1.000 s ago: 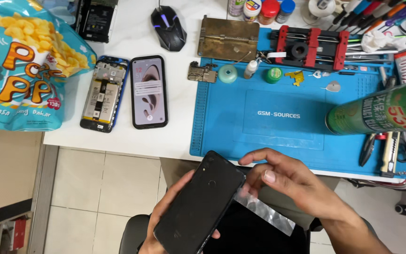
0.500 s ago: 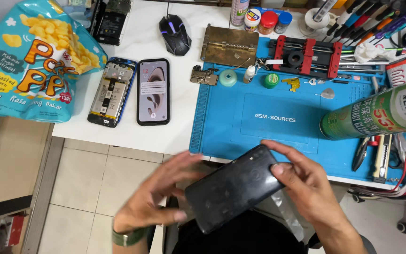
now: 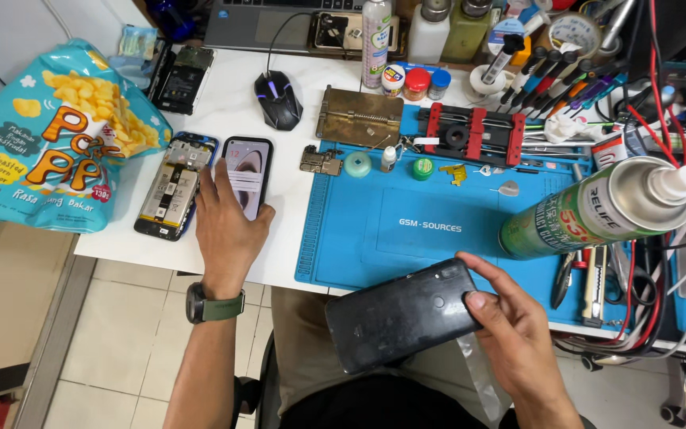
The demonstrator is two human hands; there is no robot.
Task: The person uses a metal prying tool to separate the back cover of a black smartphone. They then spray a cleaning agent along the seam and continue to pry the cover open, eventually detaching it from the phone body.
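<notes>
1. At the far left, a blue snack bag (image 3: 49,143) lies on the white table (image 3: 295,262), partly over its edge.
2. Just right of it sits an opened phone (image 3: 170,187) with its back off and its board and battery bare; a second phone (image 3: 246,171) with a lit screen lies beside it.
3. The left hand (image 3: 228,222), a green-strapped watch on its wrist, lies palm down over both, fingers spread and flat, gripping nothing; the fingertips touch the lit phone and the edge of the opened one.
4. Behind are a black mouse (image 3: 278,99) and a brass plate fixture (image 3: 359,117); a blue work mat (image 3: 430,230) carries small parts and a red clamp jig (image 3: 474,133).
5. Below the mat's front edge, over the lap, the right hand (image 3: 518,334) pinches a dark phone back panel (image 3: 402,314) at its right end, thumb on top, held off the table.
6. A green spray can (image 3: 589,210) lies on its side at the right.
7. Judging by this, the disassembly looks done: cover off, internals exposed. Nothing shows reassembly begun.
</notes>
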